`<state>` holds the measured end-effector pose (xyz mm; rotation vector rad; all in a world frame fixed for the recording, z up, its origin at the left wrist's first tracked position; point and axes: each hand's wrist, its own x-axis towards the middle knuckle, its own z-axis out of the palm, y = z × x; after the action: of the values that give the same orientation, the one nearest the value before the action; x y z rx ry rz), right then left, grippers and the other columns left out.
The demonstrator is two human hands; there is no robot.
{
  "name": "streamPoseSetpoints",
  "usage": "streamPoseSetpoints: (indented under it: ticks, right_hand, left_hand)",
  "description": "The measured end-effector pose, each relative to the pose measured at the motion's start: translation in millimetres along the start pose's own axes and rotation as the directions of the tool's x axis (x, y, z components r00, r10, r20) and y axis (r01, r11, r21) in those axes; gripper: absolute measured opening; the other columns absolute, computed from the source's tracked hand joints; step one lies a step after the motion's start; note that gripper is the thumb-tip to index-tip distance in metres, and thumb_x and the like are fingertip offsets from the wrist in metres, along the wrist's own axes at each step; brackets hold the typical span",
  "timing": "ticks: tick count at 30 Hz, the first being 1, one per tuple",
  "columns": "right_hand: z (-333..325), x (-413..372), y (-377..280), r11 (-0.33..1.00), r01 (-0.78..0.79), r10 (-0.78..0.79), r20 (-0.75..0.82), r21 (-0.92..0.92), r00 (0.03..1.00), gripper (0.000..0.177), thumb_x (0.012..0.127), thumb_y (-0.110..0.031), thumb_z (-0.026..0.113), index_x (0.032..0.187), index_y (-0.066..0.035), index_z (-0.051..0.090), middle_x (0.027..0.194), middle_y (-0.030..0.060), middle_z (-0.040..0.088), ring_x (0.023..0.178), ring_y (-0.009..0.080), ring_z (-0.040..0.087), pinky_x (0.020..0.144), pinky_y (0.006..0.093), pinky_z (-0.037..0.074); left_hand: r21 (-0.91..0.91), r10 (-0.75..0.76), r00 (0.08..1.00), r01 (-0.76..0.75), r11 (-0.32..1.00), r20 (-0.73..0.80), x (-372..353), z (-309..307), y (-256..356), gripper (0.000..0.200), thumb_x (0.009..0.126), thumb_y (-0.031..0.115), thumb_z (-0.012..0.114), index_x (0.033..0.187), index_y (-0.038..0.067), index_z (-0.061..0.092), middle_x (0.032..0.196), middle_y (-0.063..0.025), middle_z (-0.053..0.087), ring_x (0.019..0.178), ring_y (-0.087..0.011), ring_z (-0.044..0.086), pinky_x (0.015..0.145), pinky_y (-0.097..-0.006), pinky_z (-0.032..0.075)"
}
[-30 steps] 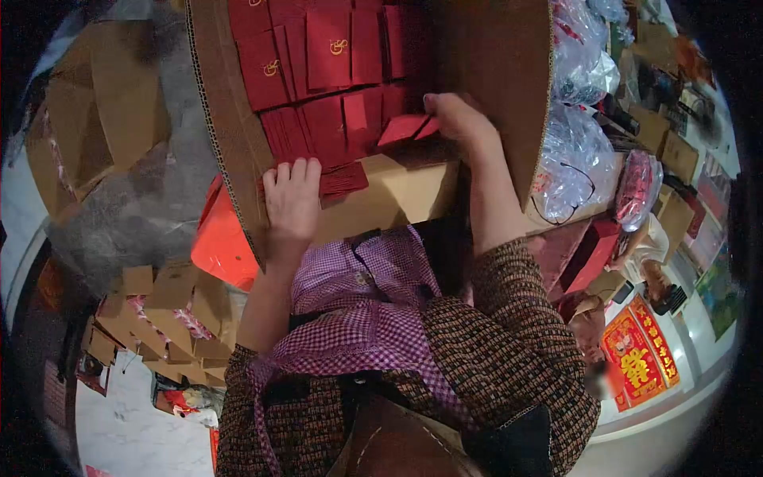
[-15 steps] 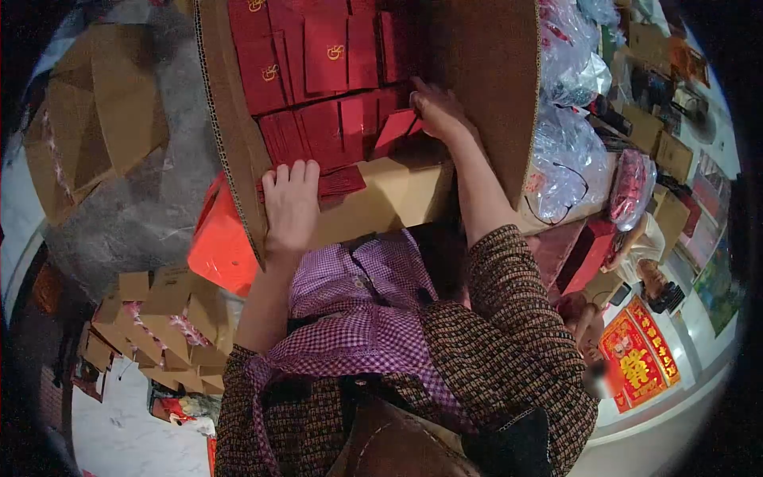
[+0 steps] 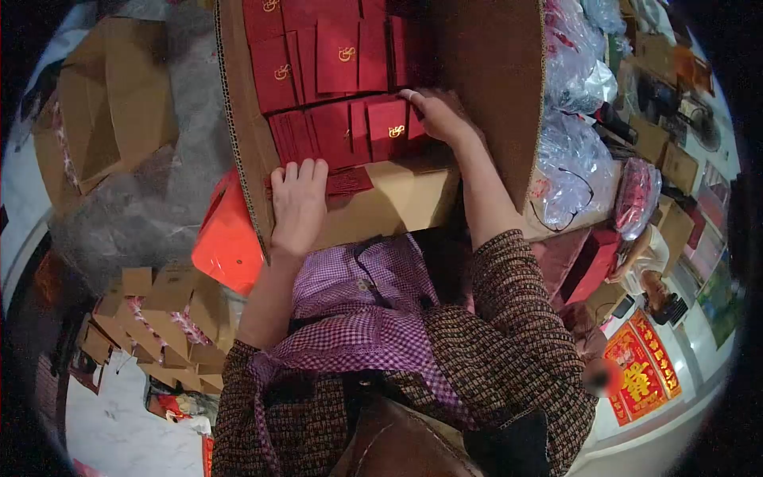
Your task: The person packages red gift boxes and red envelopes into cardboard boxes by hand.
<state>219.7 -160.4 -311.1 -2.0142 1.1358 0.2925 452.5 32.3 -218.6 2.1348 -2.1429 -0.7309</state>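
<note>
From my remote seat, I read the gold-marked red packet (image 3: 388,131) as lying just left of the right hand (image 3: 447,121), in the near row inside the cardboard box (image 3: 502,87). Its long axis runs near to far, roughly in line with its neighbours, while the right hand reaches in from the near right, its fingertips by the packet's far right corner. That hand is nearer; the left hand (image 3: 300,195) is farther off, at the box's near left corner.

I see the right fingers bent, but I cannot tell whether they pinch anything. The left fingers are side by side, laid over the corner beside some flat red packets (image 3: 350,181); whether they grip, I cannot tell either.

The marked packet looks flat, smooth and deep red, its gold emblem catching light. More upright-looking packets fill the far row (image 3: 337,57), some with the same emblem, and a tan inner panel (image 3: 393,197) lies on the near side.
</note>
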Motion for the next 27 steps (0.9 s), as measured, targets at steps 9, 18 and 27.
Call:
streamPoseSetpoints:
  ticks: [9, 18, 27]
  right_hand:
    - [-12, -17, -21, 0.943, 0.076, -0.096, -0.047, -0.324, 0.994, 0.06, 0.068, -0.01, 0.07, 0.125, -0.021, 0.054, 0.12, 0.0093, 0.054, 0.112, 0.0333, 0.047, 0.096, 0.0454, 0.037]
    - [-16, -19, -25, 0.961, 0.228, -0.242, -0.076, -0.159, 0.967, 0.051, 0.066, -0.008, 0.073, 0.114, -0.011, 0.056, 0.116, 0.0096, 0.055, 0.112, 0.0309, 0.048, 0.095, 0.0405, 0.037]
    - [-55, -20, -24, 0.934, 0.029, -0.044, 0.034, 0.356, 0.998, 0.03, 0.073, 0.002, 0.065, 0.102, -0.004, 0.056, 0.086, 0.0021, 0.06, 0.086, 0.0108, 0.053, 0.077, 0.0271, 0.045]
  left_hand:
    - [0.028, 0.011, 0.999, -0.01, 1.0, -0.05, -1, 3, 0, 0.048, 0.061, 0.002, 0.065, 0.106, 0.005, 0.05, 0.095, -0.0102, 0.052, 0.092, -0.0286, 0.049, 0.082, -0.0419, 0.037]
    - [0.093, 0.038, 0.993, -0.027, 0.995, -0.115, 0, 4, 2, 0.025, 0.073, 0.009, 0.054, 0.097, 0.007, 0.054, 0.086, -0.0081, 0.053, 0.085, -0.0255, 0.051, 0.08, -0.0402, 0.038]
    - [0.089, 0.035, 0.997, -0.03, 0.996, -0.061, -1, -1, 3, 0.03, 0.073, 0.008, 0.055, 0.102, 0.006, 0.054, 0.09, -0.0088, 0.054, 0.088, -0.026, 0.052, 0.081, -0.0405, 0.039]
